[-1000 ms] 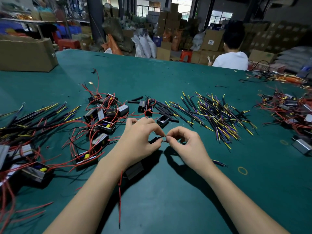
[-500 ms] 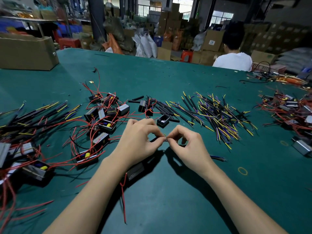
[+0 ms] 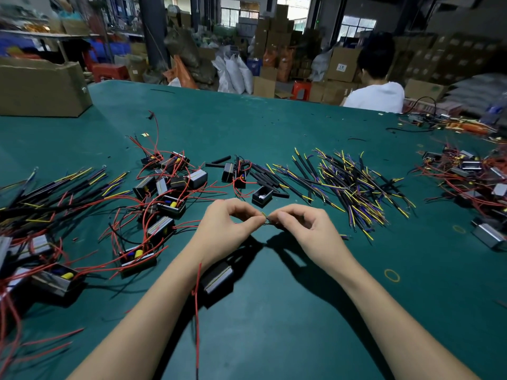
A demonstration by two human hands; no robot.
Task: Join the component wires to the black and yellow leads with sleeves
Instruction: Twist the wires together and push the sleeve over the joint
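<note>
Wire-to-lead join, mid-step. Left hand (image 3: 227, 229) and right hand (image 3: 307, 229) raised just above counter (image 3: 274, 311), thumb and forefinger of each pinched on small joint (image 3: 265, 218) where tips meet; other fingers curled loose. Yellow lead end just visible at joint; sleeve pos. cannot be told. Component (image 3: 218, 278) below left wrist, red wire (image 3: 196, 311) trailing toward viewer. Spare black/yellow leads (image 3: 348, 187) piled beyond right hand. For a sound join, probably: keep ends overlapped & aligned, twist evenly w/ steady pinch, no slack, then slide sleeve over bare section.
</note>
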